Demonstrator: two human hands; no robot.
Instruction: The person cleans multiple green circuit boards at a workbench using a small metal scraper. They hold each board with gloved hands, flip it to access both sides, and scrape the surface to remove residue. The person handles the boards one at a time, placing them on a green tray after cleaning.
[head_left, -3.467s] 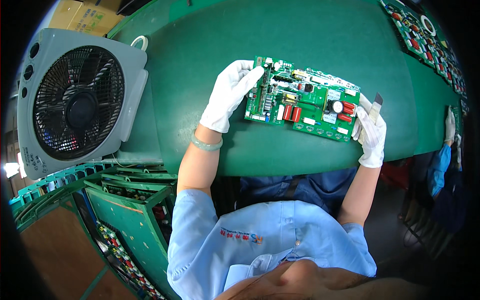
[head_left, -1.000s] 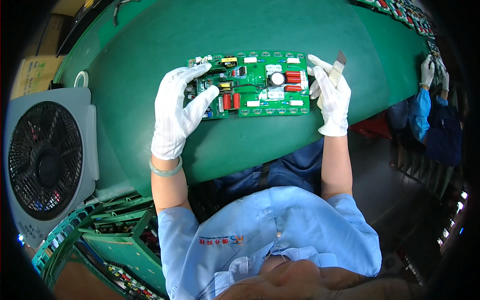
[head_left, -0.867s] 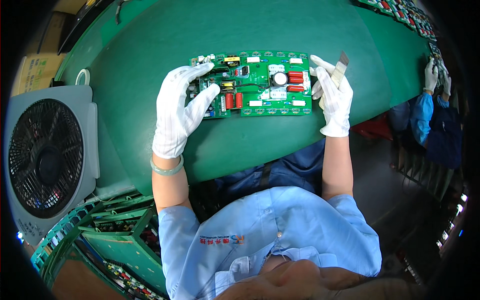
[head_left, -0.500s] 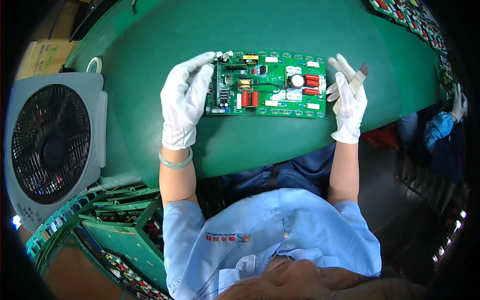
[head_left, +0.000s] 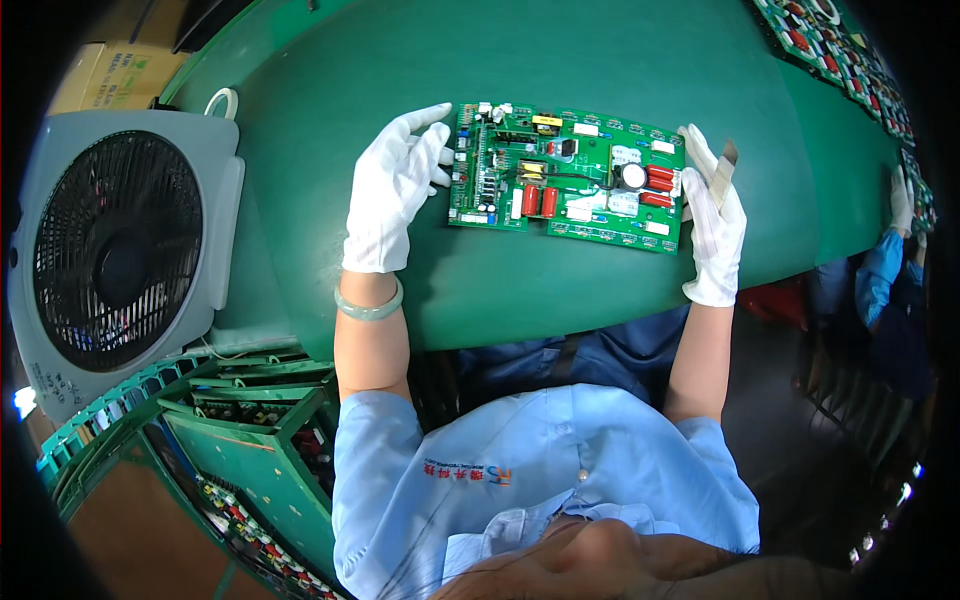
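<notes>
A green circuit board lies on the green tabletop between my two white-gloved hands. It carries red capacitors, white blocks and a round black-and-white part. My left hand is at the board's left edge, with fingers apart and slightly bent and the index fingertip by the upper left corner; nothing shows in its grasp. At the right edge, my right hand has its fingers against or very near the board. A flat, blade-like metal tool sticks up from this hand, its lower part hidden by the glove.
A grey box fan stands on the left, near a cardboard box. Populated boards line the far right edge. Green racks with boards stand lower left. Another person's gloved hand is at the far right.
The whole view has shifted a little. The board looks turned slightly clockwise. My left thumb has drawn back from the board's left part, and my right fingers are closer to its right edge.
</notes>
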